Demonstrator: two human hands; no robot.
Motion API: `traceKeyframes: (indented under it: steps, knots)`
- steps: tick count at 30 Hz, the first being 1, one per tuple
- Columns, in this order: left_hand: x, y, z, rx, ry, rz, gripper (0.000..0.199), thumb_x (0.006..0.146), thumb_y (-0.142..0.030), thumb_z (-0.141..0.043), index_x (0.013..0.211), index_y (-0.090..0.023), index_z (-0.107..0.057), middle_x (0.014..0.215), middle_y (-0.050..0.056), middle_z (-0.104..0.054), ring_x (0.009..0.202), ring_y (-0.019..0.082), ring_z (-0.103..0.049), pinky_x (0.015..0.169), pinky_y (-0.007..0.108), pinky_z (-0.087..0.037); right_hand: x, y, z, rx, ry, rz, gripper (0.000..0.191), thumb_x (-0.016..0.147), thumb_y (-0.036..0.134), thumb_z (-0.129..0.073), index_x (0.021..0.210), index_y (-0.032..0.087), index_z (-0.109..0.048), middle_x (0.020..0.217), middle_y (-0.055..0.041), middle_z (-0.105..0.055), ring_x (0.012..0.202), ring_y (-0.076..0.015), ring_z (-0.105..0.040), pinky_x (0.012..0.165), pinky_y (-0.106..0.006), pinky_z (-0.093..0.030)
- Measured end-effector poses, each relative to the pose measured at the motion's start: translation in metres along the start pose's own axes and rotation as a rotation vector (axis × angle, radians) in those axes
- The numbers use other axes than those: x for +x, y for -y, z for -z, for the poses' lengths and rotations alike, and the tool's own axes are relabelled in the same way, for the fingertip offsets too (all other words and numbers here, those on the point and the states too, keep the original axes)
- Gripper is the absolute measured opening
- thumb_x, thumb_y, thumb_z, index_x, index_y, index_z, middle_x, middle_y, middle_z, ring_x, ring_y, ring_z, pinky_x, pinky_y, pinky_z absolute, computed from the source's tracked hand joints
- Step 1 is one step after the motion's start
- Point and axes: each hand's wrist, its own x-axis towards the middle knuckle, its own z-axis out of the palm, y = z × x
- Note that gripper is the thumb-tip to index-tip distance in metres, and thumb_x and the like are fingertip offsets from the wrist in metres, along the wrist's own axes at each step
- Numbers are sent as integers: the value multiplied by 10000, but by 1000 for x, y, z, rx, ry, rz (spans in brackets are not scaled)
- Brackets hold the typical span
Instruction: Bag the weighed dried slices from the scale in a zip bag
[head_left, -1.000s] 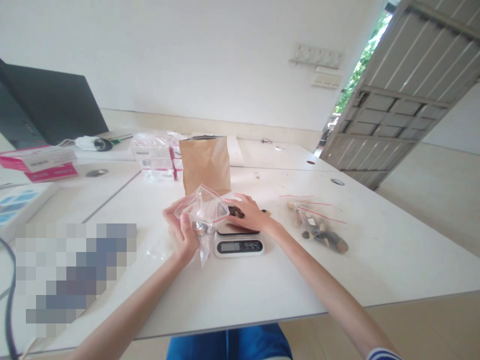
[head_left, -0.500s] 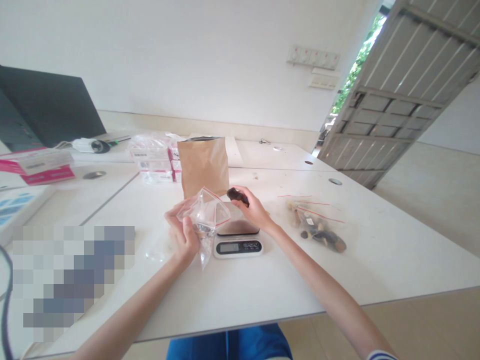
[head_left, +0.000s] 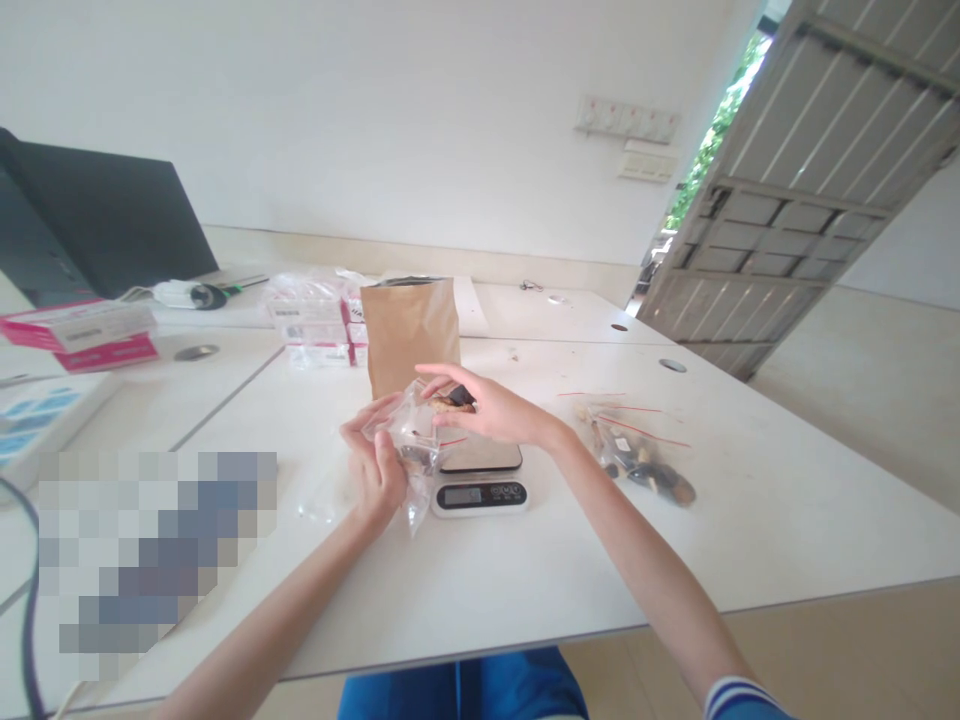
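My left hand [head_left: 375, 465] holds a small clear zip bag [head_left: 412, 440] upright above the white table [head_left: 525, 570], its mouth held apart. My right hand [head_left: 487, 408] grips several dark brown pieces [head_left: 453, 399] right at the bag's mouth. A few dark pieces lie at the bottom of the bag. Just right of the bag sits a small digital kitchen scale [head_left: 480, 478] with nothing on its platform. A brown paper pouch [head_left: 409, 333] stands upright behind both hands.
Filled zip bags of dark and tan pieces [head_left: 641, 462] lie on the table to the right. Clear packets and pink-and-white boxes [head_left: 315, 320] sit behind on the left, near an open laptop [head_left: 97, 225]. A grey door [head_left: 795, 200] stands open at the right.
My right hand lifted the dark pieces off the scale and carried them left to the bag's mouth. The left hand kept the bag nearly still.
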Motion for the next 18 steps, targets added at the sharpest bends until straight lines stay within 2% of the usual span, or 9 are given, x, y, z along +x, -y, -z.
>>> traceKeyframes:
  steps: [3, 5, 9, 11, 13, 15, 18]
  knots:
    - [1, -3, -2, -14, -31, -21, 301, 933, -429, -351, 1092, -186, -429, 1125, 176, -621, 1009, 234, -617, 894, 420, -448, 4, -1, -4, -30, -174, -23, 492, 810, 211, -641, 1251, 231, -423, 1140, -62, -575, 1092, -162, -555, 958, -366, -465]
    - [0, -4, -3, -18, -51, -9, 326, 922, -471, -352, 1069, -191, -428, 1106, 165, -630, 1007, 239, -613, 899, 418, -442, 7, 2, -8, -31, -222, -25, 478, 784, 229, -676, 1197, 217, -435, 1122, -65, -579, 1084, -169, -563, 950, -368, -467]
    - [0, -4, -5, -30, -88, 216, 338, 907, -514, -353, 1023, -204, -422, 1096, 126, -610, 1008, 229, -596, 893, 393, -437, 13, 8, -12, -97, -164, -3, 500, 770, 289, -700, 1198, 219, -451, 1188, -77, -573, 1129, -184, -546, 970, -365, -446]
    - [2, -3, -6, -20, -114, 335, 316, 907, -514, -344, 987, -216, -415, 1053, 91, -596, 994, 225, -590, 873, 380, -440, 11, 3, -8, -174, -237, 14, 398, 828, 334, -633, 1182, 225, -487, 1235, -77, -559, 1179, -189, -511, 1008, -375, -405]
    - [5, -3, -5, 17, -148, 414, 278, 910, -494, -340, 945, -227, -409, 972, 57, -582, 955, 224, -585, 850, 376, -439, 4, -11, 0, -225, -346, -3, 257, 911, 346, -501, 1135, 225, -531, 1210, -73, -573, 1160, -180, -518, 997, -374, -405]
    - [7, -3, -5, 61, -184, 466, 239, 913, -462, -338, 911, -233, -407, 895, 36, -562, 903, 223, -577, 832, 380, -435, -9, -33, 6, -262, -377, -83, 231, 951, 309, -403, 1080, 208, -565, 1135, -81, -593, 1080, -171, -553, 935, -361, -442]
    - [8, 3, -5, 69, -220, 482, 211, 915, -437, -344, 896, -237, -406, 874, 27, -551, 868, 219, -575, 808, 381, -442, -35, -68, 8, -383, -244, -273, 163, 876, 183, -519, 1017, 174, -601, 1071, -99, -590, 1067, -201, -544, 947, -393, -430]
